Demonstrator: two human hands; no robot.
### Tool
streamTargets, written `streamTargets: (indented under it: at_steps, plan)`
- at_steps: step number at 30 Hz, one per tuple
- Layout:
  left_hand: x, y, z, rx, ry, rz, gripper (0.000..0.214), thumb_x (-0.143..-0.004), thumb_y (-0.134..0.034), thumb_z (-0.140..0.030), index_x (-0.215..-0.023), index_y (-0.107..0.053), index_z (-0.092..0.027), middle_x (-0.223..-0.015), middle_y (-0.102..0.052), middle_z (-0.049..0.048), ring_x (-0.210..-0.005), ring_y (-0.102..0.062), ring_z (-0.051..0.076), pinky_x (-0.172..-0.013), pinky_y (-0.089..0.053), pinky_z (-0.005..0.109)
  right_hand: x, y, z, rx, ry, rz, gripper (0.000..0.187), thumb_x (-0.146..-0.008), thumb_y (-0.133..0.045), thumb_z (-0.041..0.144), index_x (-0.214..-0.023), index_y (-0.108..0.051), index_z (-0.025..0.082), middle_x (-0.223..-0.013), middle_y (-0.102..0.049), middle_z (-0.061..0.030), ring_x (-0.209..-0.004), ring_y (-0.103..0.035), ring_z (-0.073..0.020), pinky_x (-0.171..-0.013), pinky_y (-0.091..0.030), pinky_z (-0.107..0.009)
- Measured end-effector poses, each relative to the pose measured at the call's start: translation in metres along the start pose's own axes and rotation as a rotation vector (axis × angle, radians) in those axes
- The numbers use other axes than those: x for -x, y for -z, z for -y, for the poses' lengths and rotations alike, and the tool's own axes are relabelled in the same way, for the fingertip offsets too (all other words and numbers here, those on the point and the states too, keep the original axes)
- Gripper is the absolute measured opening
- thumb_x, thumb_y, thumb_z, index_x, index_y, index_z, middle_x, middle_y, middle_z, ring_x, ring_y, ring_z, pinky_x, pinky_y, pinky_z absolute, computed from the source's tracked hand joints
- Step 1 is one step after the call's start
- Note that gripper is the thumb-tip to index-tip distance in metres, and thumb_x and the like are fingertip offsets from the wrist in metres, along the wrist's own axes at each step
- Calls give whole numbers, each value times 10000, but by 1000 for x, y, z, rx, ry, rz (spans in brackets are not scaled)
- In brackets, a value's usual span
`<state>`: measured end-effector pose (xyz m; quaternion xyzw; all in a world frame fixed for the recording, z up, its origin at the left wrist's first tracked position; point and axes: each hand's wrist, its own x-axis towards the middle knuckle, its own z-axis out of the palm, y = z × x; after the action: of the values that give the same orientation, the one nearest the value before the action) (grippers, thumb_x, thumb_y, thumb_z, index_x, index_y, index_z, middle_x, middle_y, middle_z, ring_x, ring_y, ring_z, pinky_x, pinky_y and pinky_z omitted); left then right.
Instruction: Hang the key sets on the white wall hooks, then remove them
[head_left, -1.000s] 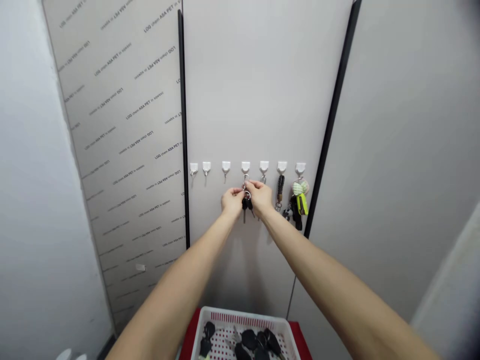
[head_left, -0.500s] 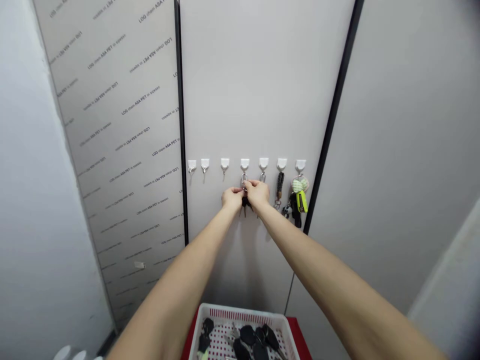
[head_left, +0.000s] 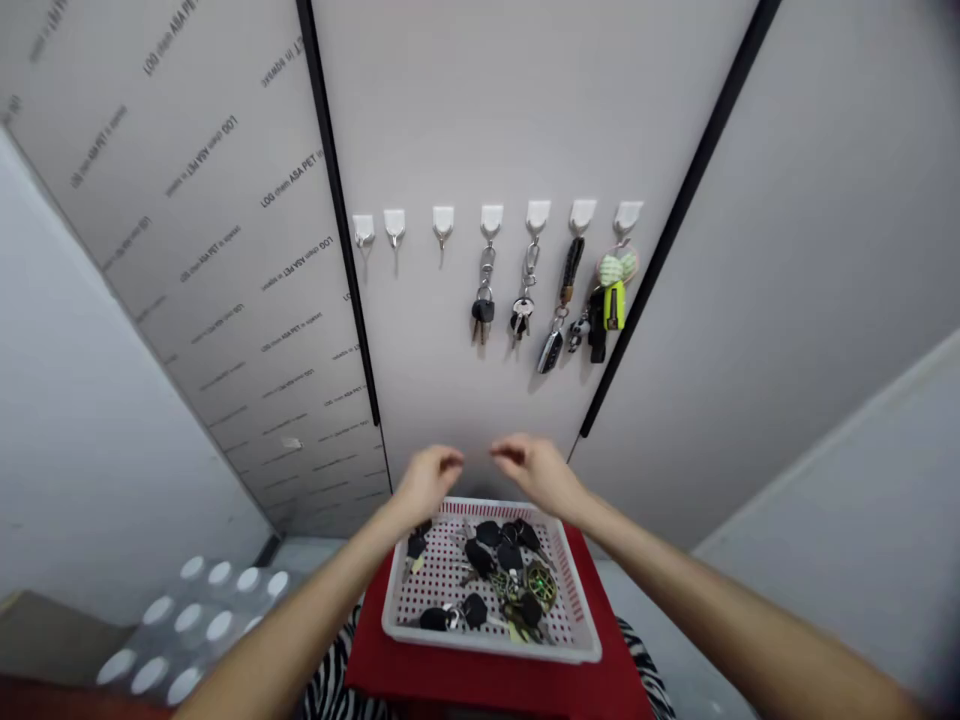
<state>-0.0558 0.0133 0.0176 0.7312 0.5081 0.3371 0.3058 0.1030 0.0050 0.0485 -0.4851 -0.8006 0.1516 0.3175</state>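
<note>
A row of white hooks point(head_left: 442, 220) runs across the grey wall panel. The four hooks on the right carry key bunches; the black-headed keys point(head_left: 482, 308) hang on the fourth hook from the left. My left hand point(head_left: 426, 482) and my right hand point(head_left: 534, 470) hover side by side just above the far rim of the white basket point(head_left: 487, 638). Both hands have loosely curled fingers with nothing visible in them. Several black keys point(head_left: 487, 556) and a round green fob point(head_left: 541, 586) lie in the basket.
The basket sits on a red surface point(head_left: 420, 680) over a zebra-striped cloth point(head_left: 330, 690). A grey tray with white round dots point(head_left: 202, 620) lies on the floor at lower left. Black vertical strips point(head_left: 341, 250) divide the wall panels. Three left hooks are bare.
Both hands let go of the black-headed keys, which now hang on the hook, and dropped down to the basket. The camera tilted downward.
</note>
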Motion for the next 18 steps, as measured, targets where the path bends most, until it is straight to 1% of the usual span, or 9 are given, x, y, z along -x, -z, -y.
streamTargets:
  at_steps: [2, 3, 5, 6, 9, 12, 14, 18]
  plan:
    - [25, -17, 12, -146, -49, 119, 191, -634, -412, -131, -757, -556, -150, -753, -559, 29, -711, -484, 120, -674, -369, 235, 28, -17, -12, 72, -11, 191, 199, -653, -399, 168, -740, -578, 157, -704, -598, -32, -633, -517, -111, -604, -382, -207]
    - [34, -25, 16, -198, -76, 177, 192, -630, -414, -125, -759, -553, -156, -756, -553, 26, -722, -478, 122, -679, -364, 233, 39, -24, -17, 125, -14, 265, 190, -645, -410, 165, -733, -578, 163, -706, -596, -32, -638, -514, -118, -603, -378, -213]
    - [47, -38, 19, -261, -125, 259, 204, -624, -431, -128, -796, -537, -162, -791, -538, 26, -765, -460, 127, -704, -349, 231, 54, -33, -24, 246, -16, 361, 173, -624, -441, 167, -733, -575, 166, -732, -587, -42, -687, -504, -142, -628, -366, -232]
    - [51, -43, 19, -283, -149, 277, 215, -623, -446, -147, -824, -524, -166, -818, -528, 28, -794, -446, 131, -721, -339, 233, 59, -36, -26, 300, -16, 379, 174, -616, -456, 171, -745, -572, 167, -755, -582, -48, -726, -493, -156, -652, -357, -243]
    - [56, -52, 17, -374, -193, 297, 261, -610, -496, -242, -863, -500, -178, -877, -498, 35, -850, -409, 156, -739, -321, 252, 66, -42, -30, 399, -30, 356, 180, -615, -471, 181, -769, -562, 171, -813, -561, -53, -813, -451, -174, -709, -326, -257]
    - [57, -53, 17, -501, -192, 310, 231, -605, -501, -247, -826, -510, -182, -871, -491, 38, -844, -402, 173, -719, -316, 265, 69, -47, -31, 426, -49, 307, 132, -635, -455, 175, -707, -566, 173, -822, -545, -49, -829, -428, -174, -723, -310, -260]
    - [57, -51, 19, -539, -173, 293, 203, -606, -493, -223, -804, -513, -183, -847, -500, 36, -829, -409, 171, -706, -313, 261, 72, -49, -32, 396, -49, 276, 122, -650, -437, 169, -669, -557, 176, -796, -542, -37, -814, -424, -164, -711, -310, -252]
    - [55, -43, 26, -493, -110, 235, 140, -643, -439, -235, -744, -518, -180, -777, -529, 28, -761, -441, 150, -657, -315, 235, 75, -48, -38, 270, -56, 234, 144, -684, -387, 171, -646, -526, 179, -697, -535, -13, -731, -433, -131, -659, -320, -224]
